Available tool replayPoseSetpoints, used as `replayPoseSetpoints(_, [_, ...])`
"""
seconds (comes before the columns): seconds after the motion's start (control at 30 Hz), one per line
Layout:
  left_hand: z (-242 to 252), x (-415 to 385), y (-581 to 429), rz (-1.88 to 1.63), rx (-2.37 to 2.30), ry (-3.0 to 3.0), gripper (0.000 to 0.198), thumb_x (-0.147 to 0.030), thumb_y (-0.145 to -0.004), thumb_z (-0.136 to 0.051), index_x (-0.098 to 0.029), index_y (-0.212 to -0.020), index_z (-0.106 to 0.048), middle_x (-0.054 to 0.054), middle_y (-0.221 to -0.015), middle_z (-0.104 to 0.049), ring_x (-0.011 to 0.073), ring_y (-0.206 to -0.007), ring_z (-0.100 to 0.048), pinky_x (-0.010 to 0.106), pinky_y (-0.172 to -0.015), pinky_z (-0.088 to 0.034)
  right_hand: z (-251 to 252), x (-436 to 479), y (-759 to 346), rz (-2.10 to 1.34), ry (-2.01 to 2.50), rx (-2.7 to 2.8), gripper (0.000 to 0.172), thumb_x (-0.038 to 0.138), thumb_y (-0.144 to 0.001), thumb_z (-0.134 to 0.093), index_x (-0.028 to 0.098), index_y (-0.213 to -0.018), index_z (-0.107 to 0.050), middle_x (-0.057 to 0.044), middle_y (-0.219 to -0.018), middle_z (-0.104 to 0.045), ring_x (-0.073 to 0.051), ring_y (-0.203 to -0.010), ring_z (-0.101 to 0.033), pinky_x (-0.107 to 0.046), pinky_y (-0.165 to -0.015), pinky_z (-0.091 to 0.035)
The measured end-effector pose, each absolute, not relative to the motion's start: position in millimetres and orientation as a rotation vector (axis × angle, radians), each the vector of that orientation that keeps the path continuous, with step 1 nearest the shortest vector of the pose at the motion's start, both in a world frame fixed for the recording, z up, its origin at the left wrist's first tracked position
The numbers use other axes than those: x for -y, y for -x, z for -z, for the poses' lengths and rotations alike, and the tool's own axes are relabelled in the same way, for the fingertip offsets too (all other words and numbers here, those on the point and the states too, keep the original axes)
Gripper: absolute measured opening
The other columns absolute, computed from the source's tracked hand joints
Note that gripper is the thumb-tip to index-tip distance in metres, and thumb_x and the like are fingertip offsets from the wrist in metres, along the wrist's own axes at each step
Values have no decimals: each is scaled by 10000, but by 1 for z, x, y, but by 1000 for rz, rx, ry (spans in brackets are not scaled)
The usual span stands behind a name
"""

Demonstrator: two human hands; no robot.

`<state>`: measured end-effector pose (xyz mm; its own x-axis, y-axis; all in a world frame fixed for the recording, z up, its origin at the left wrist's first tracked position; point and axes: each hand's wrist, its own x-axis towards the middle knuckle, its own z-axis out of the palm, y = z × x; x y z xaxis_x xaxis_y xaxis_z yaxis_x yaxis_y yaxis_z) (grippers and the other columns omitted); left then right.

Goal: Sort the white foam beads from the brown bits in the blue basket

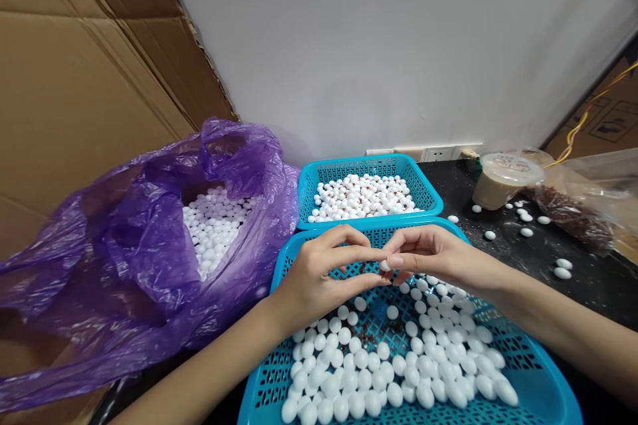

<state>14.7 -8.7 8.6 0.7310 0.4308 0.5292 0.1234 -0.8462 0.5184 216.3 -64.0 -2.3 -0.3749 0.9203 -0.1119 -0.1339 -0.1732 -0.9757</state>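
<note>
My right hand (423,254) pinches a small white egg-shaped ball (385,265) between thumb and index finger. From the left, the index finger and thumb of my left hand (331,269) close around the same ball, so the fingertips of both hands meet. Below them is a large blue-green plastic basket (541,378), where many similar white balls (343,378) lie in the near half and along the right side. Reddish-brown crumbs (366,337) are scattered on its bottom. My fingers partly hide the held ball and the basket's far side.
Behind stands a smaller blue-green basket (431,199) of white balls with brown bits. A purple plastic bag (144,239) at left holds more balls. On the black tabletop (518,279) at right are loose balls, a lidded drink cup (498,186) and a clear bag of brown bits (573,216).
</note>
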Motion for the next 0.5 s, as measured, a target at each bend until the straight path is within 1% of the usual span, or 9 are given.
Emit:
replayPoseSetpoints(0.2, [-9,10,-15,-946,-403,-2495,205,-210,-728,-694,-209,-933,-677,13,-794,-606,101,-693,-568,216,-615,-507,2,65,-215,-1692,972,1246,126,305,-744,-684,188,-792,-681,-22,-801,-689,-135,-761,-647,-276,-731,-500])
replayPoseSetpoints(0.33, [-10,10,-16,-972,-350,-2534,202,-196,-741,-682,-203,-943,-668,14,-784,-615,109,-715,-572,221,-627,-505,2,64,-216,-1682,971,1259,130,301,-742,-688,187,-804,-685,-26,-796,-699,-135,-757,-646,-272,-720,-499])
replayPoseSetpoints(0.5, [-11,12,-17,-1030,-325,-2585,186,-186,-756,-670,-191,-941,-655,14,-769,-615,111,-708,-567,230,-635,-503,2,65,-217,-1692,974,1248,137,300,-734,-699,190,-815,-689,-30,-801,-715,-131,-759,-648,-281,-758,-483])
